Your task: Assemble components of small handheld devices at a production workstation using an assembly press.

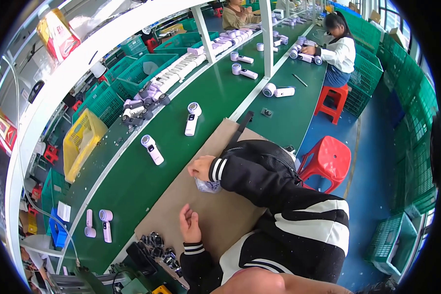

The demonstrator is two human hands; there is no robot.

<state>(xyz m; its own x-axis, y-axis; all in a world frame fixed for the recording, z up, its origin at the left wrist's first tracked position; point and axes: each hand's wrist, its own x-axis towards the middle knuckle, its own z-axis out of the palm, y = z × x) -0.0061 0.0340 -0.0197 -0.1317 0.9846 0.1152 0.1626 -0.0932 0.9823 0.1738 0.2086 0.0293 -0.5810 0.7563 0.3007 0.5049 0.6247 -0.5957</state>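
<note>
Crinkled clear plastic bag point(208, 186) lies beneath the curled right hand point(201, 167), grip unclear; left hand point(190, 224) is relaxed, empty; beyond, lilac-white round-headed devices point(190, 127), red-and-gold printed packet point(59, 35).

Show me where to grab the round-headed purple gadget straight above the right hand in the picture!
Take the gadget by its white handle, below the dark window, coming from the near side with the right hand. It lies with its wide round head pointing away and the handle toward that hand; the slimmer part should be easier to hold.
</note>
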